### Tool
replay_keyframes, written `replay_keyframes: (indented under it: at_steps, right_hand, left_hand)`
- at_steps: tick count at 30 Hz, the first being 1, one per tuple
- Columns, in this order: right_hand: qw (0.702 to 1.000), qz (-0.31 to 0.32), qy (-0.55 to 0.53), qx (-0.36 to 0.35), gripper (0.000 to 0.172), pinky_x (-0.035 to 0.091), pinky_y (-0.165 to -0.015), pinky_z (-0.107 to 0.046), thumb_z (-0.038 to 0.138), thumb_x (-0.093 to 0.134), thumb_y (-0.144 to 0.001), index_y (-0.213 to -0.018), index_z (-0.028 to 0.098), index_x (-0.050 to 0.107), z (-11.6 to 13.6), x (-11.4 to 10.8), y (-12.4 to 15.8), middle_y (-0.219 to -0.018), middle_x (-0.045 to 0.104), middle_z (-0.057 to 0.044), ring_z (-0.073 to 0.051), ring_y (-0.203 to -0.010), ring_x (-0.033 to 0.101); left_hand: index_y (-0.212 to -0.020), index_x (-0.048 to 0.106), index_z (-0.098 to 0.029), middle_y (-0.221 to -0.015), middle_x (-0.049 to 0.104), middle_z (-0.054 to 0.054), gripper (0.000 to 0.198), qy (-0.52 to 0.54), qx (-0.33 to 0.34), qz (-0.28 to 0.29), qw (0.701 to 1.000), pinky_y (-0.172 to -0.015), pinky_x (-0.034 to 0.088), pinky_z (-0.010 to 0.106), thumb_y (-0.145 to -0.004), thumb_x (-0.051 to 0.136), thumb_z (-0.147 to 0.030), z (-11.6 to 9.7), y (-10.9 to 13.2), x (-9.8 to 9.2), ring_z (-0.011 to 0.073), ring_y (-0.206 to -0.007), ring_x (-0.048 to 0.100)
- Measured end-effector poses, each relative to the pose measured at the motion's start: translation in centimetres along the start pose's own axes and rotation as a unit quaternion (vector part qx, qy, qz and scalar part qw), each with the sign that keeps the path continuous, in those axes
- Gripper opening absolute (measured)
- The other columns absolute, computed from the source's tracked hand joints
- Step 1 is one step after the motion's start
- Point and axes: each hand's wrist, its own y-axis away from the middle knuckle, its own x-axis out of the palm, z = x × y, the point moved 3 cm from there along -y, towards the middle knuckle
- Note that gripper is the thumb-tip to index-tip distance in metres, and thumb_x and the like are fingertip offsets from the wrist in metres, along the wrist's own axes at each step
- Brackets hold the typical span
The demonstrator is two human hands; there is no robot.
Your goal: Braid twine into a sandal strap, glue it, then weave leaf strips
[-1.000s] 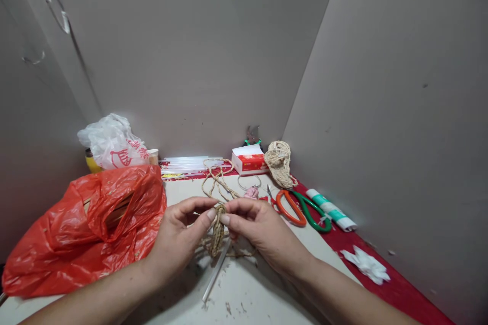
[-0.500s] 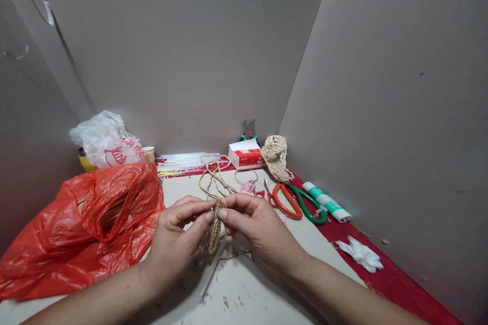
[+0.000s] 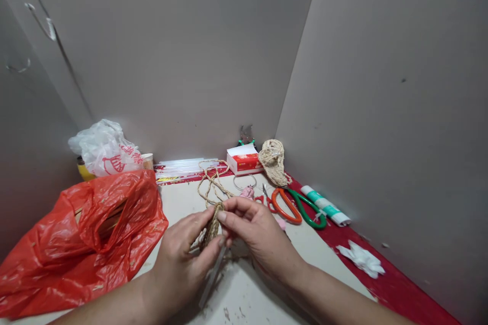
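Observation:
A small wound bundle of brown jute twine stands upright between my two hands over the white tabletop. My left hand wraps its fingers round the lower part of the bundle. My right hand pinches the bundle's top between thumb and forefinger. A loose strand of the same twine runs away from the bundle toward the back wall. A clear glue stick lies on the table under my hands.
A red plastic bag fills the left side, with a white printed bag behind it. At the back lie clear sticks, a red-and-white box and a pale twine ball. Orange and green scissors, a striped roll and crumpled tissue lie right.
My left hand has slid down from the bundle's top and now wraps its lower part. My right hand keeps its pinch at the top. The view shifted slightly.

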Motion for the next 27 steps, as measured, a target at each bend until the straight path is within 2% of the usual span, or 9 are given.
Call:
replay_keyframes:
  at_steps: [4, 9, 16, 19, 22, 24, 27]
  right_hand:
    - [1.0, 0.004, -0.001, -0.008, 0.033, 0.044, -0.054, -0.021, 0.041, 0.079, -0.065, -0.073, 0.015, 0.06, 0.5, 0.0, 0.0, -0.058, 0.059, 0.004, -0.008, -0.052, 0.052]
    - [1.0, -0.002, 0.009, -0.023, 0.029, 0.042, -0.055, -0.02, 0.036, 0.082, -0.061, -0.071, 0.015, 0.065, 1.0, 0.2, 0.1, -0.061, 0.06, 0.003, -0.008, -0.055, 0.051]
    - [0.999, 0.009, 0.019, -0.043, 0.024, 0.044, -0.061, -0.021, 0.035, 0.081, -0.065, -0.074, 0.016, 0.068, 1.3, 0.2, 0.2, -0.067, 0.064, 0.001, -0.009, -0.062, 0.055]
    - [0.998, 0.023, 0.026, -0.06, 0.023, 0.046, -0.067, -0.023, 0.033, 0.08, -0.066, -0.081, 0.018, 0.07, 1.4, 0.1, 0.3, -0.074, 0.066, 0.0, -0.012, -0.071, 0.059]
    - [0.997, 0.027, 0.012, -0.074, 0.032, 0.047, -0.068, -0.024, 0.032, 0.081, -0.066, -0.095, 0.023, 0.07, 1.3, 0.0, 0.3, -0.084, 0.067, -0.002, -0.014, -0.078, 0.06]
    - [0.996, 0.03, -0.002, -0.081, 0.037, 0.047, -0.066, -0.024, 0.031, 0.082, -0.065, -0.1, 0.024, 0.07, 1.1, 0.0, 0.3, -0.083, 0.066, -0.001, -0.013, -0.075, 0.058]
    - [0.995, 0.04, -0.013, -0.09, 0.03, 0.045, -0.061, -0.022, 0.031, 0.081, -0.066, -0.094, 0.024, 0.073, 1.0, 0.0, 0.3, -0.076, 0.064, 0.0, -0.01, -0.066, 0.054]
  left_hand:
    - [-0.122, 0.057, -0.019, -0.102, 0.074, 0.008, 0.043, -0.013, 0.016, -0.008, 1.0, -0.078, 0.057, 0.022, -0.08, 0.064, -0.011, 0.2, 0.1, -0.1, 0.0143, -0.086, 0.071]
    - [-0.125, 0.053, -0.018, -0.106, 0.073, 0.009, 0.046, -0.015, 0.039, -0.008, 0.999, -0.081, 0.057, 0.023, -0.08, 0.063, -0.009, 0.2, 0.1, -0.3, 0.0149, -0.091, 0.071]
    - [-0.127, 0.05, -0.016, -0.108, 0.072, 0.011, 0.051, -0.019, 0.077, -0.007, 0.997, -0.082, 0.057, 0.025, -0.079, 0.059, -0.005, 0.1, -0.2, -0.6, 0.0163, -0.094, 0.07]
    - [-0.124, 0.053, -0.018, -0.104, 0.073, 0.008, 0.048, -0.007, 0.06, -0.03, 0.998, -0.081, 0.058, 0.024, -0.078, 0.06, -0.005, -0.2, -0.5, -1.0, 0.0158, -0.089, 0.071]
    - [-0.12, 0.056, -0.018, -0.101, 0.074, 0.008, 0.046, 0.012, 0.036, -0.037, 0.999, -0.079, 0.059, 0.025, -0.076, 0.061, -0.004, -0.5, -0.8, -1.2, 0.0161, -0.087, 0.072]
    - [-0.118, 0.057, -0.018, -0.099, 0.074, 0.008, 0.045, 0.029, 0.023, -0.031, 0.999, -0.077, 0.059, 0.025, -0.076, 0.06, -0.003, -0.8, -0.9, -1.2, 0.0156, -0.084, 0.072]
    - [-0.114, 0.059, -0.017, -0.097, 0.074, 0.007, 0.042, 0.052, -0.008, -0.017, 0.998, -0.075, 0.059, 0.023, -0.075, 0.059, -0.002, -1.0, -1.0, -1.1, 0.0143, -0.082, 0.071]
